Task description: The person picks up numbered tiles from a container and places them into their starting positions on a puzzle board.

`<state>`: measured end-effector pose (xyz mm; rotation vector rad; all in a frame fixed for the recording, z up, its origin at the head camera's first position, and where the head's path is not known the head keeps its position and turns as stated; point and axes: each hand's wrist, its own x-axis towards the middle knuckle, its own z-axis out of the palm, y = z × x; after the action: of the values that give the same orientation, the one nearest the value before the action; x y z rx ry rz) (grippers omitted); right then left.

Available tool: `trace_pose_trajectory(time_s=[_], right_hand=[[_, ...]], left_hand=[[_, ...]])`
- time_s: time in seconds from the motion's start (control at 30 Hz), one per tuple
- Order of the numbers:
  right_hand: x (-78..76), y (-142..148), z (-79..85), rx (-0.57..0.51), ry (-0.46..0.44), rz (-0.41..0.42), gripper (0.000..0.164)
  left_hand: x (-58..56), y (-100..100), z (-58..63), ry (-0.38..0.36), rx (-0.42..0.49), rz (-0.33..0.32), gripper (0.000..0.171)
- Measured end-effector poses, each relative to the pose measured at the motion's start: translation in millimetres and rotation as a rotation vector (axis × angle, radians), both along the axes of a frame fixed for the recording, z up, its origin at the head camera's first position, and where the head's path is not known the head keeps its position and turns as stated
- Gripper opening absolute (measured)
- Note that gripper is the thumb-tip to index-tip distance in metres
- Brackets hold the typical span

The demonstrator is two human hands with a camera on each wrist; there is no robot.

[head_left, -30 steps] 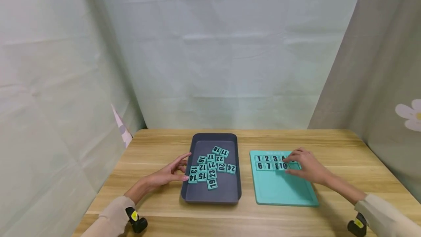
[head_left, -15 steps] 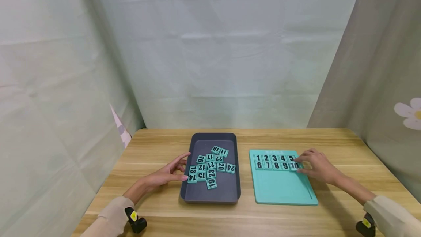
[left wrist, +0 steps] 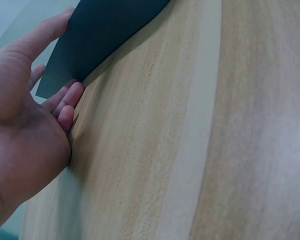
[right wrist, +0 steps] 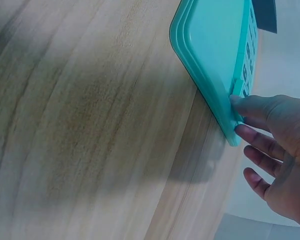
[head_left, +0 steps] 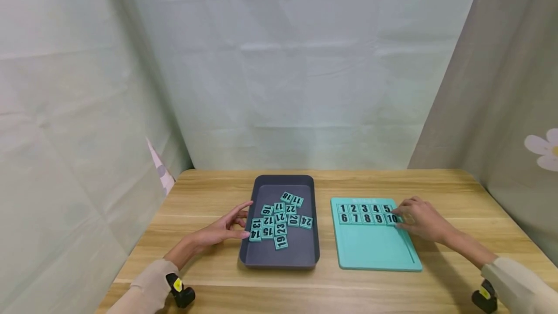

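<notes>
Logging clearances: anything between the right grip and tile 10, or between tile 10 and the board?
Nothing visible: the right grip holds tile 10 at its right end, and no loose tile shows between it and the teal board. Tile 9 sits alongside, left. Can't tell whether tile 10 is fully seated.

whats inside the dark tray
The tray holds loose number tiles lying at mixed angles: 11 through 24, all face up. The tray floor shows around them, but the parts directly beneath them are covered and can't be seen.
</notes>
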<state>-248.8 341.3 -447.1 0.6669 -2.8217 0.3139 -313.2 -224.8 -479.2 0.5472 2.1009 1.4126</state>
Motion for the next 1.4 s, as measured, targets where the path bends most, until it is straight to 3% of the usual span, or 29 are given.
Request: trace_pose_trajectory(time_s=[0.47, 0.8, 1.13, 1.4], right_hand=[[-3.3, -2.8, 2.4, 0.028, 0.000, -0.011, 0.028], [-14.6, -10.0, 12.3, -0.008, 0.010, 0.047, 0.027], [-40.1, -84.2, 44.4, -0.027, -0.033, 0.172, 0.024], [-76.6, -157.3, 46.0, -0.019, -0.072, 0.322, 0.026]], left_hand=[[-2.0, 1.1, 1.0, -0.003, -0.002, 0.000, 0.084], [-1.9, 0.5, 2.1, -0.002, 0.003, -0.004, 0.084], [0.7, 0.4, 2.3, -0.010, 0.000, 0.005, 0.083], [1.0, 0.4, 1.2, -0.010, 0.001, 0.023, 0.084]])
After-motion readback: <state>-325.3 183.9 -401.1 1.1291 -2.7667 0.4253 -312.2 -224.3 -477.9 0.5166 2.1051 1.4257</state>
